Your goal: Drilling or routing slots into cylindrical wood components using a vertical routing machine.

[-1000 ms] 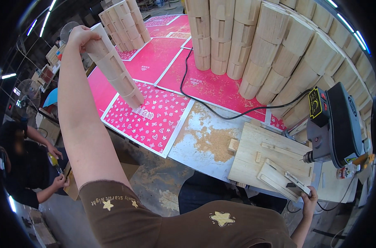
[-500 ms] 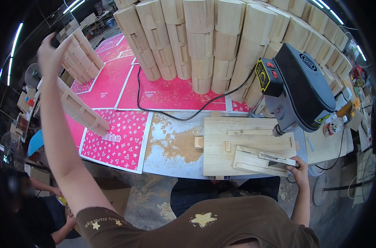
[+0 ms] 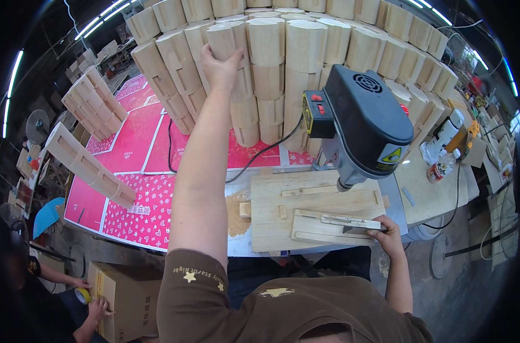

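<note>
My left hand [image 3: 221,67] reaches far forward, thumb and fingers spread around the sides of a pale, round-sided wooden block [image 3: 228,37] atop a stack. Low on the right, my right hand [image 3: 389,233] closes on the end of a narrow pale strip [image 3: 351,221] with a dark flat part beneath it. That strip lies on a flat wooden jig [image 3: 314,231], which rests on a wooden board [image 3: 271,200]. Above the board hangs the chuck [image 3: 344,184] of a black and grey bench drill [image 3: 368,117]. What my right fingertips touch underneath is hidden.
Stacks of wooden blocks [image 3: 305,51] wall off the back. Single columns [image 3: 91,166] stand at left on pink printed sheets [image 3: 148,197]. A black cable [image 3: 265,154] crosses the table. A bottle [image 3: 443,166] stands right. At lower left, another person's hands touch a cardboard box [image 3: 134,300].
My left hand has swung from the raised far left to the top of the middle stack and taken hold of a block. The view has shifted; my right hand stays at the strip.
</note>
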A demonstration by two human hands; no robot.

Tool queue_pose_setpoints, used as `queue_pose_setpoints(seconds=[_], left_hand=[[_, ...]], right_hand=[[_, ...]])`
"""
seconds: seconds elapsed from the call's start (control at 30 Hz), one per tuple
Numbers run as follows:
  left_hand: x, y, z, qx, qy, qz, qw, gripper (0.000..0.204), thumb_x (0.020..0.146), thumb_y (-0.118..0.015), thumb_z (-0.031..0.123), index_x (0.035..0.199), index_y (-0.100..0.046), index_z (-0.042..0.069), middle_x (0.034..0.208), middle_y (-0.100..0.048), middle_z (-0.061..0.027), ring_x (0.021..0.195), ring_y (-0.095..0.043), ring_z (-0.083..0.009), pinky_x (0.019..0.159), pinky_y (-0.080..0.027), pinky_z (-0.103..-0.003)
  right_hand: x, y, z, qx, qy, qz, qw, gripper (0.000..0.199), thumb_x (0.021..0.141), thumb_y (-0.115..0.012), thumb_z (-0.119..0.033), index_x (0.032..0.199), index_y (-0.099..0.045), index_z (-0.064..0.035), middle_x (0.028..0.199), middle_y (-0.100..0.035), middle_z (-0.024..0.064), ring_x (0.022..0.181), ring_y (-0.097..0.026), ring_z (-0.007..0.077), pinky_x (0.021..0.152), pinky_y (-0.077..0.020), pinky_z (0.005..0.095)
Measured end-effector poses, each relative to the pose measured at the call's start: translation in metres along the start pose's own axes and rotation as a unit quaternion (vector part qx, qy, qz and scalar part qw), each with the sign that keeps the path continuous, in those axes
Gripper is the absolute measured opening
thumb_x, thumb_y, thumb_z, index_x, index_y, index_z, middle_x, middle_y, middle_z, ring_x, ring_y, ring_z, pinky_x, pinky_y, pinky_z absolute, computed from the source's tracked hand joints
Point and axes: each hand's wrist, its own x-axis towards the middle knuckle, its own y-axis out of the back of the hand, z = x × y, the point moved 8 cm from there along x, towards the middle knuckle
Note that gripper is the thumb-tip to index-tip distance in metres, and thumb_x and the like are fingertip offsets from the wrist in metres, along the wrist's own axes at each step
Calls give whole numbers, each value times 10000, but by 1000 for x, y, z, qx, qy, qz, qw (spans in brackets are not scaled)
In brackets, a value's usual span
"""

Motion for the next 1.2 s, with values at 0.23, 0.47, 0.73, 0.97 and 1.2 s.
queue_pose_setpoints(seconds=[0.23,0.47,0.73,0.97,1.2], left_hand=[[-55,73,52,-193,-13,-50,980,608,712,-769,165,1182,-448,-49,1087,-579,-140,930,-587,-171,779,-491,-287],[-227,91,64,-136,292,-379,867,461,732,-750,142,1110,-547,-25,964,-630,-91,853,-597,-123,739,-490,-257],[-345,53,33,-4,373,-560,740,468,685,-794,202,1063,-626,-17,867,-646,-64,750,-573,-110,694,-465,-246],[-347,39,24,-9,383,-555,738,481,665,-809,218,1057,-641,-4,851,-653,-76,743,-587,-111,682,-467,-238],[-351,28,28,20,369,-551,748,398,725,-755,159,1071,-630,10,824,-661,-42,702,-582,-69,650,-437,-201]], right_hand=[[-1,4,3,-13,-5,-24,1000,230,679,-712,-10,892,-626,-26,836,-586,16,817,-547,120,742,-420,251],[24,3,4,-64,19,-81,995,284,644,-663,31,916,-599,-22,857,-568,2,838,-524,101,732,-415,235],[49,0,7,3,31,-148,989,229,736,-692,-8,948,-610,-28,913,-600,1,873,-533,101,782,-423,243],[51,6,2,-13,84,-153,985,231,745,-710,-49,958,-622,-41,912,-598,-5,876,-524,102,799,-413,239],[51,8,2,-23,75,-166,983,223,737,-696,-41,943,-612,-39,911,-574,3,904,-525,125,834,-395,250]])
